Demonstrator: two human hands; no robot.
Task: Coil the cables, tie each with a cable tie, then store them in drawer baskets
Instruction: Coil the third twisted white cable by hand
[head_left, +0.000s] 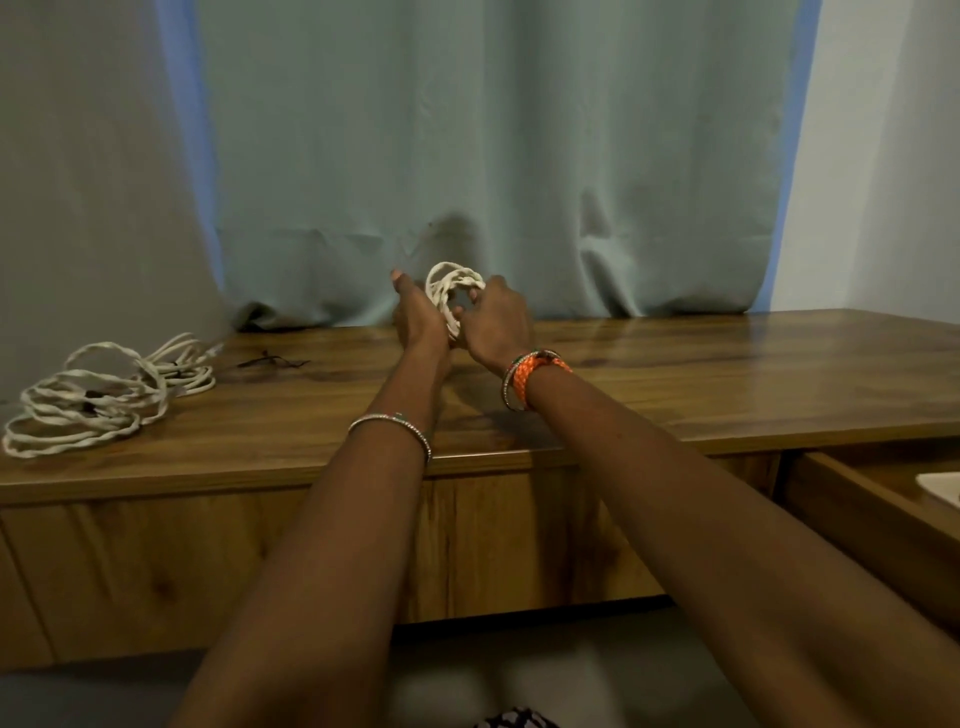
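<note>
Two hands are in view: the left hand (415, 317) and the right hand (496, 325), both just above centre, toward twelve o'clock.

One small white cable coil (453, 291) sits between them, gripped by both.

One larger heap of loose white cable (104, 397) lies at nine o'clock on the wooden tabletop (675, 379); how many separate cables make it up cannot be told.

One dark tie-like strand (272, 360) lies just right of that heap, toward ten o'clock.

One silver bangle (392, 423) circles the left wrist.

One orange braided band (530, 382) wraps the right wrist, with thin bangles beside it, their count unclear.

One open drawer (878, 499) shows at four o'clock.

One curtain (493, 156) hangs at twelve o'clock.
</note>
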